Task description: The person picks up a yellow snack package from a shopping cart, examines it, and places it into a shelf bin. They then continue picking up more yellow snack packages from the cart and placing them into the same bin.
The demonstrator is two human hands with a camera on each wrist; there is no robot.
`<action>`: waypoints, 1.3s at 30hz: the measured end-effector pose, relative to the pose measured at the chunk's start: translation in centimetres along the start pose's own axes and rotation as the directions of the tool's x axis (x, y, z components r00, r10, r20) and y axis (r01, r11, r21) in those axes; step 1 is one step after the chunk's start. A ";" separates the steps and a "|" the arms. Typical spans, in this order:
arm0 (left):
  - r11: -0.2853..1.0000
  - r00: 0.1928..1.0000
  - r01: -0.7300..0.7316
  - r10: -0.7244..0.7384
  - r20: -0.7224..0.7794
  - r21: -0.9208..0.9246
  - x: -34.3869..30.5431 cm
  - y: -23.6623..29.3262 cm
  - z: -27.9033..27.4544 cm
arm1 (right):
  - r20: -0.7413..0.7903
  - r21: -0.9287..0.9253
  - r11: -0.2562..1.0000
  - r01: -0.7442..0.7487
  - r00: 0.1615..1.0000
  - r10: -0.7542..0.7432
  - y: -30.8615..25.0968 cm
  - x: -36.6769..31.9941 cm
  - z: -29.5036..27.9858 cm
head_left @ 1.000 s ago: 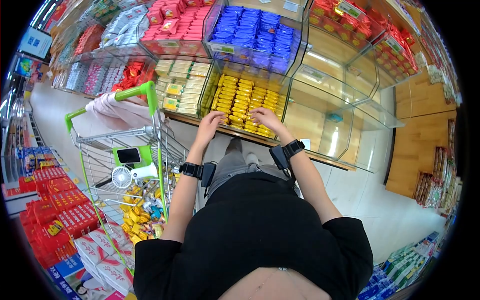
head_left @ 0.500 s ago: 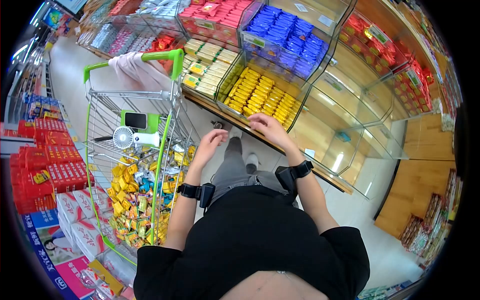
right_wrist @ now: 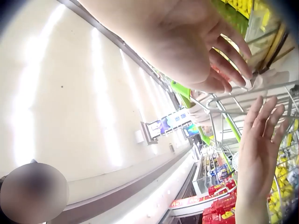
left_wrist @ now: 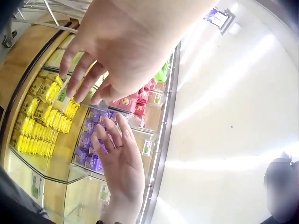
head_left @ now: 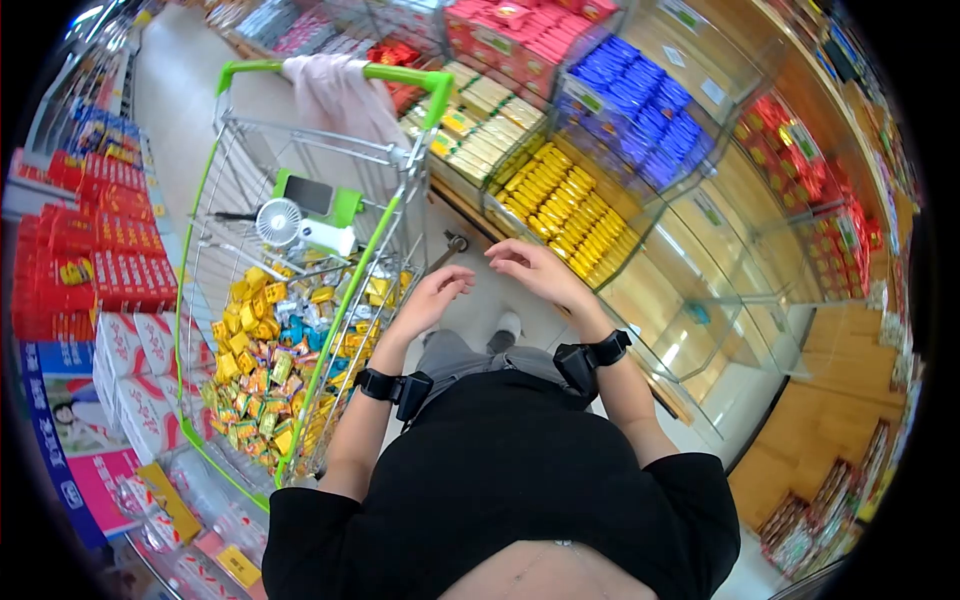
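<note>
In the head view my left hand [head_left: 433, 300] hangs in front of my body, its fingers loosely bent with nothing in them. My right hand [head_left: 540, 274] is a little farther forward, also holding nothing, and overlaps the front edge of the bin with yellow-wrapped packets [head_left: 565, 210]. The left wrist view shows both palms, the left hand [left_wrist: 112, 60] above the right hand [left_wrist: 122, 163]. To the left stands a shopping cart [head_left: 385, 240] with many small wrapped candies [head_left: 265, 370] inside. On its child-seat area lie a phone [head_left: 306, 195] and a white handheld fan [head_left: 290, 225].
A pinkish cloth [head_left: 345, 100] drapes over the cart's green handle. Beyond the yellow packets are bins of blue packets [head_left: 640, 110] and cream-coloured packets [head_left: 490, 125]. Glass partitions [head_left: 700, 290] stand at right. Red boxes [head_left: 110, 235] and white cartons [head_left: 145, 390] are stacked left of the cart.
My body has turned left and stepped back from the shelf. The hands have moved away from the yellow packets, and the cart fills more of the view.
</note>
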State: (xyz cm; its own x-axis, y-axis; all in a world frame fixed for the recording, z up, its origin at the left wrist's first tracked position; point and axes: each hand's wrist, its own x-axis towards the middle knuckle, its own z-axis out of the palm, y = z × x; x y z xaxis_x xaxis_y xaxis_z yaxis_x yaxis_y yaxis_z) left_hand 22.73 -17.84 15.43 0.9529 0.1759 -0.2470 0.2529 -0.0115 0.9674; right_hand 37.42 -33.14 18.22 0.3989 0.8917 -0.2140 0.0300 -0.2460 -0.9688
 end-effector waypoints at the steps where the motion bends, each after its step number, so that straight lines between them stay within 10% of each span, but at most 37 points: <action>1: 1.000 1.000 -0.004 0.004 -0.004 0.001 -0.7 0.3 -0.6 | 0.029 -0.006 1.000 0.004 1.000 -0.004 -0.2 0.7 0.8; 23: 0.994 0.852 -0.053 -0.003 -0.523 -0.093 -14.9 1.0 -13.2 | 0.617 -0.001 0.982 0.187 0.773 -0.147 -9.6 11.6 17.2; 39: 0.977 0.671 0.026 -0.173 -0.721 -0.211 -21.2 -3.6 -22.0 | 0.724 -0.055 0.980 0.193 0.684 -0.094 -9.2 15.3 24.5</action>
State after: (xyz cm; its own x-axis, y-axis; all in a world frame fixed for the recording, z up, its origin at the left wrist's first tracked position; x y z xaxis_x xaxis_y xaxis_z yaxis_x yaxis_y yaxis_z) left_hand -2.07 0.10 18.37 0.4748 0.8297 -0.2936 0.2363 0.2012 0.9506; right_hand 20.80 -7.88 20.80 -0.3933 0.9078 -0.1454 0.1563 -0.0898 -0.9836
